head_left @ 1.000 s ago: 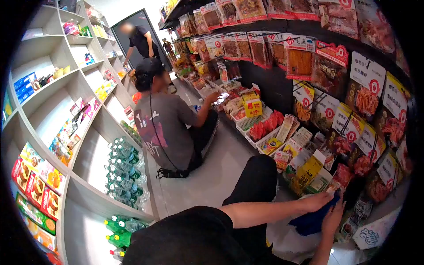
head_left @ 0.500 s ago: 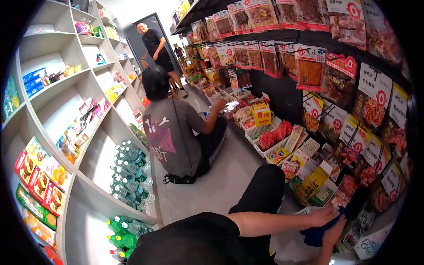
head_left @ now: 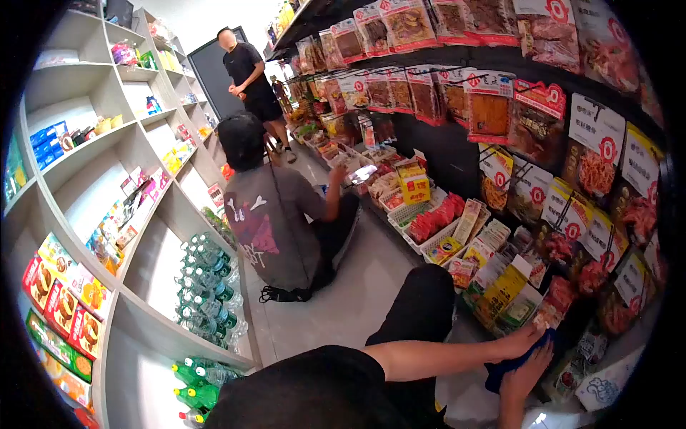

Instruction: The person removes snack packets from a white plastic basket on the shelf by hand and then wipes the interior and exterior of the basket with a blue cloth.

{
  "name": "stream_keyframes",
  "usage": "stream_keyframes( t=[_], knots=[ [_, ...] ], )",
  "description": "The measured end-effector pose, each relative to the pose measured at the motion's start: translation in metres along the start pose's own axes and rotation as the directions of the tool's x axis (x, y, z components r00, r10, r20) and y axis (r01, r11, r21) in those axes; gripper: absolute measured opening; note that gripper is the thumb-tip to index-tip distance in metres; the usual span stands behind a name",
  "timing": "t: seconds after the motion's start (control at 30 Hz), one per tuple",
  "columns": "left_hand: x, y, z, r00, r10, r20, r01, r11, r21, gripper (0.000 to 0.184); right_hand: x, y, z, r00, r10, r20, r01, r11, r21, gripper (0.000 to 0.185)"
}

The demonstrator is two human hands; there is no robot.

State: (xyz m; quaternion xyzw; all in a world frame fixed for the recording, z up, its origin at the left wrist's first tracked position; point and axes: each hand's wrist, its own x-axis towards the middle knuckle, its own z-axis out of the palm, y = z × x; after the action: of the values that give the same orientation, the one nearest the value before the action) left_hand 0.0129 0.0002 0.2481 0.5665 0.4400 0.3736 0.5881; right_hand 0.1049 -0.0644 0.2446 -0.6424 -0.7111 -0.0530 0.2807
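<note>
At the lower right, my left hand [head_left: 520, 342] grips the upper edge of a dark blue cloth [head_left: 496, 373]. My right hand [head_left: 526, 372] lies against the same cloth from below, fingers bent over it. The cloth is bunched between both hands, and part of it hangs to the left. Just above my left hand are red-and-clear snack packets [head_left: 556, 299], close to the fingertips. Whether the fingertips touch a packet cannot be made out. Yellow packets [head_left: 506, 287] stand in the row beside them.
My bent knee [head_left: 421, 300] is left of the hands. A person in grey [head_left: 275, 222] sits on the floor ahead; another person [head_left: 246, 71] stands behind. Shelves with bottles [head_left: 211, 286] line the left. Hanging snack bags [head_left: 489, 104] and white baskets [head_left: 439, 243] line the right.
The blue cloth is more bunched than at first, and my right hand has turned so its back shows over the cloth. The standing person has brought their hands together in front.
</note>
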Motion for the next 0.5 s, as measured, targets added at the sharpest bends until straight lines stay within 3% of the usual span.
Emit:
stream_keyframes(
  t=[0.1,0.17,0.23,0.27,0.3,0.37,0.4,0.43,0.47,0.5],
  knots=[
    [-0.004,0.004,0.001,0.994,0.089,0.059,-0.102,0.949,0.298,0.045,0.012,0.013,-0.003,0.996,0.077,0.039,-0.083,0.980,0.179,0.047],
    [-0.007,-0.001,-0.003,0.966,0.142,0.214,-0.224,0.875,0.428,0.042,0.011,0.062,0.039,0.946,0.210,0.247,-0.309,0.813,0.494,0.043],
    [-0.031,0.035,-0.011,0.968,0.050,0.247,-0.162,0.873,0.459,0.042,0.008,0.094,0.053,0.849,0.284,0.445,-0.512,0.236,0.826,0.041],
    [-0.034,0.031,-0.011,0.966,0.103,0.238,-0.201,0.877,0.436,0.042,0.003,0.097,0.050,0.709,0.390,0.587,-0.635,-0.008,0.773,0.040],
    [-0.034,0.030,-0.019,0.931,0.166,0.325,-0.296,0.864,0.407,0.043,-0.006,0.104,0.053,0.806,0.268,0.528,-0.585,0.224,0.780,0.040],
    [-0.022,0.022,-0.025,0.938,0.259,0.231,-0.336,0.846,0.414,0.035,-0.003,0.070,0.022,0.849,0.320,0.420,-0.517,0.667,0.536,0.032],
    [-0.015,0.032,-0.024,0.972,-0.048,0.230,-0.045,0.924,0.380,0.032,-0.002,0.054,0.007,0.865,0.345,0.363,-0.468,0.814,0.343,0.029],
    [-0.015,0.039,-0.028,0.974,-0.076,0.213,-0.008,0.929,0.369,0.031,0.015,0.024,-0.022,0.770,0.456,0.446,-0.615,0.717,0.327,0.027],
    [-0.009,0.025,-0.028,0.974,0.135,0.184,-0.199,0.898,0.392,0.030,0.017,0.011,-0.033,0.843,0.410,0.347,-0.523,0.773,0.360,0.028],
    [-0.011,0.043,-0.031,0.976,0.025,0.218,-0.118,0.899,0.422,0.030,0.016,0.006,-0.038,0.904,0.348,0.248,-0.421,0.822,0.382,0.029]
  ],
)
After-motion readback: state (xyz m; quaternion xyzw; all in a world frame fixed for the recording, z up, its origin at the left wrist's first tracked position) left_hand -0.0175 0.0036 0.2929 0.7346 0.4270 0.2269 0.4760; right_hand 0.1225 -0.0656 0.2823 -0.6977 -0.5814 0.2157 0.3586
